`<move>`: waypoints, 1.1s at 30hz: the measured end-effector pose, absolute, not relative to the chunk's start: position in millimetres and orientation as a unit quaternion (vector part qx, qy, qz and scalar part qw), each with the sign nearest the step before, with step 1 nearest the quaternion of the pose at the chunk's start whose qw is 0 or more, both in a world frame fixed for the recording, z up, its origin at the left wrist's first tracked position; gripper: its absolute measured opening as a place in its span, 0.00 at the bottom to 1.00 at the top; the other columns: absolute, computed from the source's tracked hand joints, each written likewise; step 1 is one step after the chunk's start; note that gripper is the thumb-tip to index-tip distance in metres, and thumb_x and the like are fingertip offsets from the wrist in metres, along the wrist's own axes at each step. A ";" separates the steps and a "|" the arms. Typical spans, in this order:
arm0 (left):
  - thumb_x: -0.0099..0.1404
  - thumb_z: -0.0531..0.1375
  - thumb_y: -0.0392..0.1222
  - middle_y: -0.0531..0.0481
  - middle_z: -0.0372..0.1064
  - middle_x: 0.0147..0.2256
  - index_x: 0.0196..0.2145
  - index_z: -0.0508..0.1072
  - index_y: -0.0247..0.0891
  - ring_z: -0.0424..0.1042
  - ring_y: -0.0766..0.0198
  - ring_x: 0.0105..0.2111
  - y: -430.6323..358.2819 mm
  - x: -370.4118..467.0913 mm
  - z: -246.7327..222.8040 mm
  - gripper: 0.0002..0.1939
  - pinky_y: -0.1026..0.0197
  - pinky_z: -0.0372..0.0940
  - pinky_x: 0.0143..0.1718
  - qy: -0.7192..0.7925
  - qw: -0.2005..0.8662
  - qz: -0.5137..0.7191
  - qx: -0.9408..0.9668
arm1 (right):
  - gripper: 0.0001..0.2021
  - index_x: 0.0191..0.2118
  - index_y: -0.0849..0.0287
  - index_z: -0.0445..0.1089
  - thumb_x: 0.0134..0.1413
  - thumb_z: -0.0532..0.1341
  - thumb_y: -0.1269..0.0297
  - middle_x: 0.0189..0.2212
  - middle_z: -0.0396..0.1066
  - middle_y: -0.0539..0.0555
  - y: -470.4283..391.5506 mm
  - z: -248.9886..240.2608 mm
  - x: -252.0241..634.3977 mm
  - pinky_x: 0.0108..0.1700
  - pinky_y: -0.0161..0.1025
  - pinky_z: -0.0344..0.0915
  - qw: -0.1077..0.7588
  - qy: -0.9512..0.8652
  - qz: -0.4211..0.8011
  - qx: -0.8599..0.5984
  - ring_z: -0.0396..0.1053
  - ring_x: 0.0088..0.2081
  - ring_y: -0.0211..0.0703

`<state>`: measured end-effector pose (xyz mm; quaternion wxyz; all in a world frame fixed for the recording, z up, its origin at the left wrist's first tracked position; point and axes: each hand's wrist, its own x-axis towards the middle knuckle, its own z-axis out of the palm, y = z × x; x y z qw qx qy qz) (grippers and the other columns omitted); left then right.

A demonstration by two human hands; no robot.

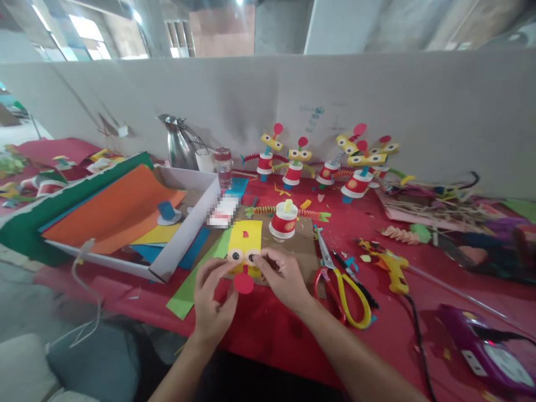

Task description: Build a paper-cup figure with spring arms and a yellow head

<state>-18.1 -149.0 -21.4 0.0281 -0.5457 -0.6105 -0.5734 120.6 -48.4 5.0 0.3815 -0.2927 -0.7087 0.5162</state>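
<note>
Your left hand [214, 293] and right hand [285, 277] pinch, and partly hide, a yellow paper strip [243, 259] with round black-and-white eyes [235, 255]; a flat red disc [243, 283] shows below.

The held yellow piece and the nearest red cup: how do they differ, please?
The yellow piece is held by the left hand and right hand; the nearest red cup stands unheld. The yellow piece bears two round eyes; this red cup has two coiled arms. Both show red.

Likely craft workshop: glue gun [395, 272], scissors [334, 271], orange paper [121, 206].
</note>
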 end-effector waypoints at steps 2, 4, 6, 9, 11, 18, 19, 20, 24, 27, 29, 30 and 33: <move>0.57 0.59 0.28 0.46 0.68 0.43 0.46 0.75 0.47 0.69 0.56 0.44 -146.3 -20.0 -21.5 0.21 0.52 0.67 0.46 -0.604 0.066 -0.555 -0.569 | 0.17 0.34 0.58 0.74 0.58 0.58 0.49 0.26 0.71 0.51 -49.0 2.5 119.6 0.27 0.34 0.64 0.369 -0.706 0.536 -0.280 0.66 0.28 0.39; 0.58 0.60 0.28 0.47 0.70 0.41 0.42 0.78 0.48 0.70 0.57 0.42 -141.7 -22.5 -19.5 0.19 0.53 0.68 0.43 -0.599 0.095 -0.550 -0.574 | 0.17 0.35 0.58 0.74 0.59 0.58 0.50 0.28 0.73 0.51 -49.5 1.8 119.1 0.29 0.34 0.66 0.361 -0.704 0.550 -0.269 0.69 0.30 0.41; 0.59 0.61 0.29 0.49 0.70 0.39 0.40 0.78 0.49 0.71 0.58 0.40 -137.7 -24.7 -17.4 0.16 0.55 0.67 0.40 -0.590 0.113 -0.551 -0.579 | 0.15 0.38 0.58 0.74 0.59 0.58 0.52 0.31 0.74 0.52 -50.1 2.5 119.1 0.32 0.36 0.68 0.358 -0.701 0.562 -0.254 0.71 0.33 0.42; 0.59 0.62 0.30 0.49 0.70 0.39 0.40 0.78 0.50 0.70 0.58 0.40 -135.2 -26.9 -16.7 0.16 0.54 0.66 0.40 -0.583 0.129 -0.549 -0.585 | 0.12 0.40 0.58 0.74 0.60 0.58 0.57 0.34 0.75 0.53 -50.9 5.5 119.4 0.37 0.37 0.69 0.357 -0.706 0.565 -0.235 0.73 0.37 0.44; 0.60 0.61 0.31 0.48 0.70 0.40 0.40 0.78 0.50 0.70 0.57 0.40 -135.2 -28.1 -18.3 0.15 0.53 0.65 0.42 -0.590 0.129 -0.542 -0.585 | 0.10 0.40 0.58 0.74 0.59 0.58 0.59 0.33 0.76 0.53 -51.5 7.9 119.5 0.37 0.38 0.69 0.355 -0.718 0.551 -0.235 0.73 0.36 0.44; 0.62 0.57 0.33 0.47 0.70 0.40 0.38 0.76 0.45 0.68 0.55 0.43 -133.4 -31.2 -25.6 0.11 0.51 0.63 0.45 -0.615 0.089 -0.529 -0.579 | 0.08 0.40 0.59 0.74 0.57 0.60 0.63 0.31 0.76 0.53 -54.5 8.4 116.0 0.34 0.36 0.68 0.352 -0.742 0.519 -0.237 0.72 0.31 0.41; 0.62 0.57 0.33 0.47 0.70 0.40 0.37 0.76 0.44 0.68 0.55 0.43 -132.8 -31.4 -25.9 0.10 0.51 0.63 0.46 -0.616 0.086 -0.531 -0.576 | 0.08 0.40 0.58 0.74 0.56 0.60 0.63 0.31 0.76 0.53 -54.8 7.2 115.3 0.34 0.36 0.68 0.352 -0.744 0.515 -0.241 0.72 0.31 0.41; 0.62 0.58 0.33 0.46 0.70 0.40 0.37 0.76 0.44 0.68 0.54 0.44 -132.2 -31.5 -26.2 0.10 0.51 0.63 0.46 -0.618 0.083 -0.533 -0.572 | 0.08 0.40 0.58 0.74 0.56 0.60 0.64 0.31 0.76 0.52 -55.1 5.8 114.7 0.34 0.36 0.68 0.353 -0.744 0.512 -0.244 0.72 0.31 0.41; 0.62 0.59 0.35 0.46 0.69 0.41 0.35 0.75 0.44 0.67 0.54 0.44 -132.3 -32.4 -27.5 0.06 0.50 0.62 0.47 -0.630 0.083 -0.531 -0.561 | 0.09 0.42 0.57 0.74 0.56 0.60 0.66 0.31 0.77 0.52 -55.0 1.2 113.7 0.34 0.36 0.69 0.350 -0.731 0.531 -0.249 0.73 0.32 0.41; 0.61 0.61 0.37 0.45 0.67 0.43 0.37 0.75 0.44 0.66 0.53 0.48 -133.6 -33.8 -29.8 0.06 0.49 0.62 0.50 -0.629 0.055 -0.546 -0.551 | 0.09 0.42 0.57 0.74 0.56 0.60 0.66 0.33 0.77 0.52 -54.3 0.6 113.7 0.37 0.37 0.69 0.353 -0.717 0.553 -0.234 0.74 0.35 0.43; 0.59 0.64 0.40 0.43 0.65 0.49 0.41 0.75 0.45 0.63 0.51 0.54 -133.6 -34.6 -31.4 0.11 0.49 0.62 0.53 -0.604 0.003 -0.596 -0.529 | 0.08 0.41 0.57 0.73 0.56 0.60 0.65 0.33 0.77 0.53 -54.0 1.1 113.7 0.38 0.38 0.70 0.357 -0.714 0.560 -0.223 0.74 0.35 0.43; 0.58 0.65 0.43 0.43 0.63 0.52 0.44 0.74 0.46 0.61 0.50 0.57 -133.1 -35.0 -31.8 0.15 0.49 0.62 0.53 -0.580 -0.038 -0.633 -0.511 | 0.08 0.41 0.58 0.73 0.56 0.60 0.65 0.33 0.77 0.53 -53.9 1.4 113.6 0.38 0.38 0.70 0.359 -0.710 0.565 -0.219 0.74 0.35 0.43; 0.62 0.59 0.56 0.40 0.65 0.54 0.50 0.71 0.45 0.66 0.50 0.54 -129.4 -35.8 -28.6 0.21 0.51 0.67 0.49 -0.498 -0.213 -0.737 -0.404 | 0.08 0.40 0.57 0.73 0.56 0.60 0.65 0.33 0.77 0.53 -53.5 1.3 113.2 0.39 0.39 0.70 0.359 -0.696 0.584 -0.215 0.74 0.36 0.44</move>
